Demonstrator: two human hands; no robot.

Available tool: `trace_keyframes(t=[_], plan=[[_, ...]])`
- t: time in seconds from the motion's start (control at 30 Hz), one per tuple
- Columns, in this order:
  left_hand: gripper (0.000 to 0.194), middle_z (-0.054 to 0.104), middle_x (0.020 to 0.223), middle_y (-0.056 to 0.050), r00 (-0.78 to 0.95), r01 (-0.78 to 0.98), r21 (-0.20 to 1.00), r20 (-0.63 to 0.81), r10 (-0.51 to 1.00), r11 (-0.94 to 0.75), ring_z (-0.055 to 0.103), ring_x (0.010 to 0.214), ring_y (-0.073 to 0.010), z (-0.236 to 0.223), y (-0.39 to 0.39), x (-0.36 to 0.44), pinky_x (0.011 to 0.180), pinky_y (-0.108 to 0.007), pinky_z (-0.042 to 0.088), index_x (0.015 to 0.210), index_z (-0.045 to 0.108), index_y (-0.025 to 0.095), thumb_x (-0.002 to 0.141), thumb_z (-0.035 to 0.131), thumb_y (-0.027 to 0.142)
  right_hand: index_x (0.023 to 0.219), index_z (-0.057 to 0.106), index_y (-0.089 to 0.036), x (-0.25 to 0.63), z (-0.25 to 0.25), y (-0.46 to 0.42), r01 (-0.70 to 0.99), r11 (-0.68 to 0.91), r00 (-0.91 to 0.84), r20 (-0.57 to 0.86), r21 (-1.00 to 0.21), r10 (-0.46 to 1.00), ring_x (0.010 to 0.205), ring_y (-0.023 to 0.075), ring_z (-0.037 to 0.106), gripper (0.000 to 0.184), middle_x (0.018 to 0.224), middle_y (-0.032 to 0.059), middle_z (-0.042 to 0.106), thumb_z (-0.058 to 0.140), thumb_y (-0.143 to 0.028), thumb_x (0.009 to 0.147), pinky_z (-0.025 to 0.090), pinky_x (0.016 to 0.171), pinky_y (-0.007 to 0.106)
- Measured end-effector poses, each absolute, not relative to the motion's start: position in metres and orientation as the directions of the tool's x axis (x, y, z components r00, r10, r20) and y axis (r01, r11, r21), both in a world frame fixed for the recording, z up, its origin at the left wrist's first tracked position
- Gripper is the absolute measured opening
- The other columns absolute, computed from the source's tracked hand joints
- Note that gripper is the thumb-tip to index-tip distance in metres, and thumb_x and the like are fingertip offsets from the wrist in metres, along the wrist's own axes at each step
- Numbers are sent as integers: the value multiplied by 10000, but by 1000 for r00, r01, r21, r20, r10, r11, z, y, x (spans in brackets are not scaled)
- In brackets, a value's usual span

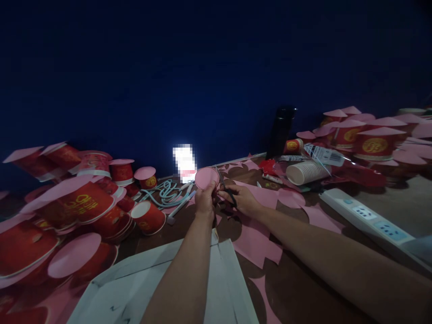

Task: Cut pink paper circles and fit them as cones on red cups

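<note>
Pink disc (206, 178) in left hand (205, 200), scissors (232, 197) alongside

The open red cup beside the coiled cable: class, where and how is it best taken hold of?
Probably by its side wall, from above and the near side, with light fingers. The red cup has an open mouth and looks like thin paper; stacked cups crowd its left and the cable lies behind.

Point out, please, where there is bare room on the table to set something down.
The widest bare patch is brown tabletop at lower right, bordered by the right forearm above and pink paper offcuts on its left. A greyish one shows between the power strip and pink-topped cups at far right. Red paper cups crowd the left.
</note>
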State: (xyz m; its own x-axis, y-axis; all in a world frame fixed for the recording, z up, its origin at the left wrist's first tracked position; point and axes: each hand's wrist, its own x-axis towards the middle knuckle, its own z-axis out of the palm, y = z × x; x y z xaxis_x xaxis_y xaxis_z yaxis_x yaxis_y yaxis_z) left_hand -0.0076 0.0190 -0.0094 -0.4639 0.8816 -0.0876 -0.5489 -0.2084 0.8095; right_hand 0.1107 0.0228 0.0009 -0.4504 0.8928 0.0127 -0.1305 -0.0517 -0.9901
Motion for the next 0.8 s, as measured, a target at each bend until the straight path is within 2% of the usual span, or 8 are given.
trace_keyframes(t=[0.13,0.37,0.67,0.8], plan=[[414,631,699,-5,-452,-539,819,-85,888,-196,562,540,-110,-11,20,-8,527,-238,438,927,639,134,566,768,291,910,666,-128,111,0,23,-116,-34,-452,22,-993,892,409,61,433,465,547,-46,541,782,-468,615,355,375,196],[356,585,647,27,-475,-535,824,-110,873,-187,519,511,-79,-14,22,-10,514,-215,415,830,616,143,553,773,304,953,658,-134,112,-3,24,-112,-36,-482,22,-993,876,396,55,407,477,522,-52,526,764,-477,640,323,369,186],[372,530,584,50,-548,-510,833,-122,828,-216,458,472,-63,-12,24,-13,479,-206,364,759,597,137,534,782,370,848,677,-117,112,5,19,-105,22,-489,71,-994,870,490,66,466,436,620,-8,567,762,-492,644,362,430,192],[398,538,584,47,-556,-493,840,-104,824,-227,450,462,-61,-11,24,-13,464,-206,355,772,598,137,527,789,385,869,684,-143,112,5,19,-100,33,-500,79,-994,862,470,74,442,418,584,-21,542,736,-507,670,346,411,200]])
